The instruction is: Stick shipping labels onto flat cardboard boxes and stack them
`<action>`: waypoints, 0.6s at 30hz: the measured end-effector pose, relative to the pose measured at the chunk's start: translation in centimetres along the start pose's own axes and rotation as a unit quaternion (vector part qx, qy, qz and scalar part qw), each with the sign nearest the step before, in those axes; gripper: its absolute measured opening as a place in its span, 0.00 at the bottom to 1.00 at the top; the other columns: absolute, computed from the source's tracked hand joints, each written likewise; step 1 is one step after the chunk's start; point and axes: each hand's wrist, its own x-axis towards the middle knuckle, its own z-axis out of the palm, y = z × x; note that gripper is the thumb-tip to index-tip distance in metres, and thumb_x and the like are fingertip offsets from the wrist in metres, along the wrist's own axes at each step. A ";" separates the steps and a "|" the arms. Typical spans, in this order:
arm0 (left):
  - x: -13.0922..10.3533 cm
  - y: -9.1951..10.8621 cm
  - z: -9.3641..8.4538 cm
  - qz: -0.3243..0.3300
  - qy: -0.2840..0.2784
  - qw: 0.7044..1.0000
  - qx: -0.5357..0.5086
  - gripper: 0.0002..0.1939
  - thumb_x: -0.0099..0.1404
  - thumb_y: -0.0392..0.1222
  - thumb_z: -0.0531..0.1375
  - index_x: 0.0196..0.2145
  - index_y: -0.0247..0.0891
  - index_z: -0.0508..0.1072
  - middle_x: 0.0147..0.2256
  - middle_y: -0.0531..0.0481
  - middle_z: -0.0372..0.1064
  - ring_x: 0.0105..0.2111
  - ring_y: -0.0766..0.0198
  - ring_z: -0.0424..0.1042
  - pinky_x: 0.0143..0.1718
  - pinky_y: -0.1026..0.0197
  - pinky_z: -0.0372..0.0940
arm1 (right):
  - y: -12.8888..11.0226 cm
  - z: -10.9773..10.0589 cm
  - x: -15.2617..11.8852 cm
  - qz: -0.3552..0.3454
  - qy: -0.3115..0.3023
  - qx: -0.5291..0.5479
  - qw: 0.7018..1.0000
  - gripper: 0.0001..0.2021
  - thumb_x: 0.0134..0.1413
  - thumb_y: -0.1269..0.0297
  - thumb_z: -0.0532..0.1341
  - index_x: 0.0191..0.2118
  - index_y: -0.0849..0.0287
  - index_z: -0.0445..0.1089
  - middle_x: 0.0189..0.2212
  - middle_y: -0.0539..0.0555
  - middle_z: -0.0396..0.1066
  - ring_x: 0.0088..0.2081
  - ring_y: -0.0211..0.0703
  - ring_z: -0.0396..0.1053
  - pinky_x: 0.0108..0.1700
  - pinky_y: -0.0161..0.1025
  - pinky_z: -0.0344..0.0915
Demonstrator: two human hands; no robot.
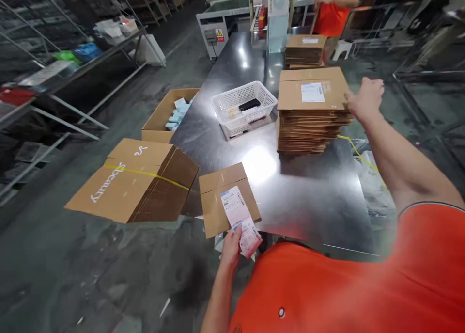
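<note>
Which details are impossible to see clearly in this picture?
- Head view: print on the labels in the left hand is too small.
- Right hand fingertips are hidden behind the stack of flat boxes.
- Dark object in the white basket is too small to identify.

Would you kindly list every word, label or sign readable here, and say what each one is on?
"Beauty": white handwriting on the strapped cardboard bundle; the scribble above it is unreadable.
Paper slips in the left hand: barcodes, print too small.
White label on the flat carton stack by the right hand: too small.
Yellow warning triangle on the grey machine: text illegible.
</note>
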 end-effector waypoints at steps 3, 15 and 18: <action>-0.6 -0.3 1.3 -0.001 0.005 0.999 0.052 0.28 0.45 0.57 0.72 0.38 0.34 0.78 0.33 0.45 0.79 0.32 0.58 0.76 0.37 0.58 0.71 | -6.1 2.9 -6.1 -0.120 -0.144 0.071 0.980 0.36 0.53 0.50 0.66 0.63 0.64 0.60 0.58 0.65 0.61 0.61 0.56 0.57 0.59 0.58 0.57; -3.8 0.7 -2.0 0.088 -0.045 0.995 0.013 0.37 0.46 0.46 0.72 0.55 0.42 0.71 0.49 0.43 0.74 0.46 0.56 0.73 0.43 0.61 0.67 | -20.7 9.6 -34.1 0.016 -0.682 0.342 0.646 0.20 0.53 0.44 0.59 0.25 0.58 0.64 0.20 0.47 0.66 0.25 0.37 0.62 0.27 0.34 0.54; -2.6 2.4 -2.2 0.130 0.059 0.990 -0.012 0.24 0.47 0.46 0.70 0.42 0.38 0.74 0.39 0.46 0.76 0.37 0.60 0.73 0.38 0.62 0.66 | -21.6 8.6 -36.1 0.017 -0.692 0.327 0.643 0.20 0.57 0.45 0.56 0.28 0.59 0.67 0.21 0.48 0.67 0.25 0.38 0.62 0.28 0.34 0.55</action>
